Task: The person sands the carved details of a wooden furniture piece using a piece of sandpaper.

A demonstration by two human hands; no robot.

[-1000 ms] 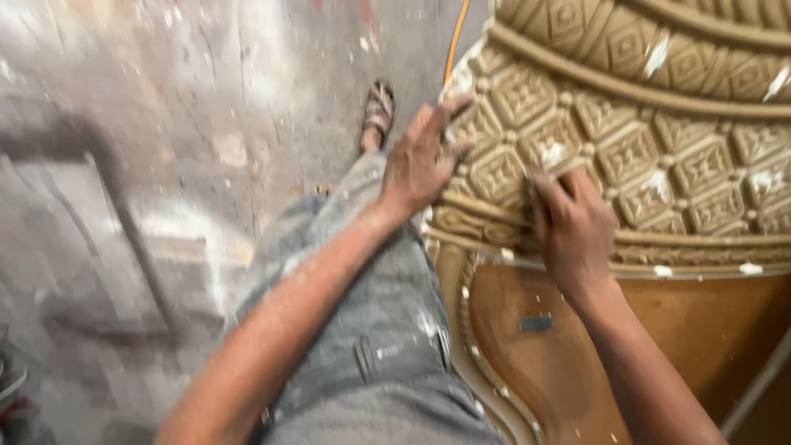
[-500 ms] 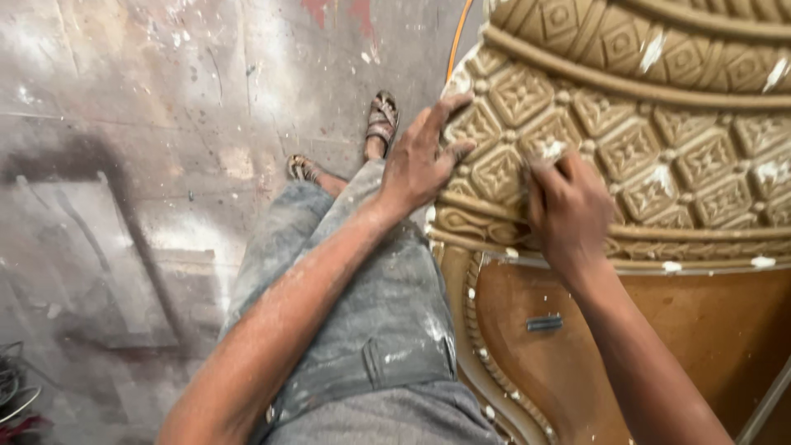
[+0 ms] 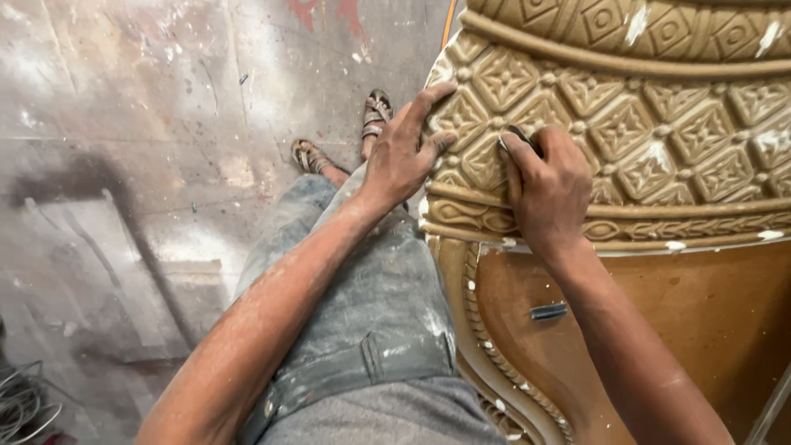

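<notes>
A large carved wooden panel (image 3: 659, 107) with raised diamond-and-flower tiles and beaded borders fills the right side. My left hand (image 3: 401, 156) lies flat on its left edge, fingers spread over the carving. My right hand (image 3: 544, 185) is closed on a small dark piece (image 3: 521, 136), possibly sandpaper, pressed against a diamond tile. White filler spots dot the carving. Below the carved band lies a smooth brown board (image 3: 700, 330).
My dusty grey trousers (image 3: 362, 305) and sandalled feet (image 3: 346, 140) stand on a stained concrete floor (image 3: 140, 165). A small dark slot (image 3: 549, 311) shows on the brown board. Coiled wires (image 3: 25, 404) lie at the lower left. An orange cable (image 3: 446, 25) runs along the panel's top-left edge.
The view has shifted a little, and both feet now show. My right hand has slid slightly left and down on the carving. My left hand stays on the panel's edge.
</notes>
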